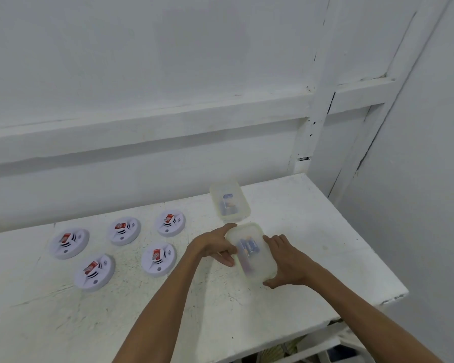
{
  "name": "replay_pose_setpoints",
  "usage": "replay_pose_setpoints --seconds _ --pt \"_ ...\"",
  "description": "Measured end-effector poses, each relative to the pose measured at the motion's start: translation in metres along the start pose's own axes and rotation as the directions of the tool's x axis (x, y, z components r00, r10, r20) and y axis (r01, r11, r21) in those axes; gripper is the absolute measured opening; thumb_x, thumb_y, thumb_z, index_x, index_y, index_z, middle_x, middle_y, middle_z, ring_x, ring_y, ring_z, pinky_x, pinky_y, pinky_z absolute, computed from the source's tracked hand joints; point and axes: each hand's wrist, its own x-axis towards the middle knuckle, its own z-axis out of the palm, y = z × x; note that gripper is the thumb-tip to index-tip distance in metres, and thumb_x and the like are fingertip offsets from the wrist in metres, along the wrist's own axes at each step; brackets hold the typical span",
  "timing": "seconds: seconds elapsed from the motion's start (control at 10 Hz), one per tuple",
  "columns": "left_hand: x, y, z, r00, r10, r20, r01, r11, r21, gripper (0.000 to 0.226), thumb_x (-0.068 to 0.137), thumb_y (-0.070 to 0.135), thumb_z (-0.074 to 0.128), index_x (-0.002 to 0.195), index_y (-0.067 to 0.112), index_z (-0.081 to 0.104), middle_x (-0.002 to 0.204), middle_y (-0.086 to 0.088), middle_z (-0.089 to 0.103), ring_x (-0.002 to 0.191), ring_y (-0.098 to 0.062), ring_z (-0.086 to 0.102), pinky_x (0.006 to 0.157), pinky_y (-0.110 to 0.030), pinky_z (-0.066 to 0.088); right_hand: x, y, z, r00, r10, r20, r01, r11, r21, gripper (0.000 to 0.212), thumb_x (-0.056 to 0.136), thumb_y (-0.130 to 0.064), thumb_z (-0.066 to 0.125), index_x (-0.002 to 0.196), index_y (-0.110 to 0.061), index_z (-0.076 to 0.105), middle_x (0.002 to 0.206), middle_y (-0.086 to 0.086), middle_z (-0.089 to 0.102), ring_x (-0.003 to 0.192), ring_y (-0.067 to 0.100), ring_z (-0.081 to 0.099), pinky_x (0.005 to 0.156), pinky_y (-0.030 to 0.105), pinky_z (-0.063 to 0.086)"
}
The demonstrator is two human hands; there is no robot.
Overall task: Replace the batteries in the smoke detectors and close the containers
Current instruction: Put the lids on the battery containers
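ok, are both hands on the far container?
No, the left hand and right hand both grip the near container; the far container sits untouched behind it.

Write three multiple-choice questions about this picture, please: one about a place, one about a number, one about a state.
1. Where is the far container relative to the near container? A) behind it, nearer the wall B) stacked on it C) on the floor
2. How many smoke detectors lie on the table? A) three B) five C) seven
3. Who holds the near container? A) both hands B) only one hand C) no hand

Answers: 1 A, it stands just beyond the near one. 2 B, five white discs lie left of the hands. 3 A, the left hand and right hand hold its opposite sides.
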Motion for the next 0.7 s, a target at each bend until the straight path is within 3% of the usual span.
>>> replay_pose_setpoints --seconds 0.3,0.4,0.5,0.6,0.7 --pt "0.008 0.007 -0.011 0.991 -0.087 0.104 0.094 0.993 -0.067 0.073 0.089 -0.012 0.064 0.144 0.031 0.043 0.110 -0.025 0.071 0.085 -0.037 0.075 0.087 -0.048 0.062 -0.004 -0.001 0.005 0.999 0.042 -0.029 -0.041 0.998 0.045 0.106 0.062 -0.063 0.079 0.143 -0.016 0.028 0.125 -0.003 0.041 0.114 0.013 0.034 0.091 0.030 0.047" --pt "0.006 0.000 -0.008 0.997 -0.007 0.081 0.016 0.994 -0.105 0.072 0.089 -0.006 0.067 0.145 0.034 0.045 0.120 -0.023 0.069 0.083 -0.030 0.074 0.090 -0.047 0.062 -0.004 -0.006 0.002 0.997 0.068 -0.024 -0.067 0.997 0.040 0.106 0.063 -0.062 0.079 0.143 -0.016 0.027 0.127 -0.003 0.041 0.116 0.015 0.035 0.092 0.030 0.047" --pt "-0.007 -0.017 0.000 0.994 0.106 0.010 -0.103 0.980 -0.172 0.074 0.093 0.001 0.069 0.151 0.033 0.034 0.111 -0.016 0.068 0.082 -0.023 0.073 0.083 -0.042 0.063 -0.008 -0.008 0.000 0.993 0.114 -0.016 -0.113 0.993 0.026 0.117 0.063 -0.063 0.078 0.151 -0.015 0.017 0.133 -0.003 0.039 0.122 0.016 0.034 0.093 0.028 0.046" --pt "-0.022 -0.045 0.015 0.966 0.208 -0.157 -0.239 0.945 -0.221 0.072 0.098 0.011 0.068 0.154 0.023 0.026 0.103 -0.013 0.061 0.081 -0.024 0.072 0.080 -0.040 0.061 -0.015 -0.017 0.006 0.984 0.178 0.001 -0.178 0.982 0.068 0.134 0.060 -0.067 0.076 0.156 -0.017 -0.002 0.142 -0.006 0.033 0.126 0.017 0.032 0.092 0.030 0.046" --pt "-0.061 -0.088 0.041 0.949 0.240 -0.205 -0.275 0.947 -0.164 0.052 0.100 0.015 0.066 0.146 0.012 0.042 0.104 -0.008 0.064 0.077 -0.021 0.069 0.069 -0.039 0.056 -0.037 -0.016 -0.005 0.969 0.248 0.010 -0.248 0.964 0.100 0.128 0.065 -0.072 0.069 0.156 -0.026 -0.008 0.144 -0.009 0.033 0.127 0.014 0.037 0.094 0.028 0.046"
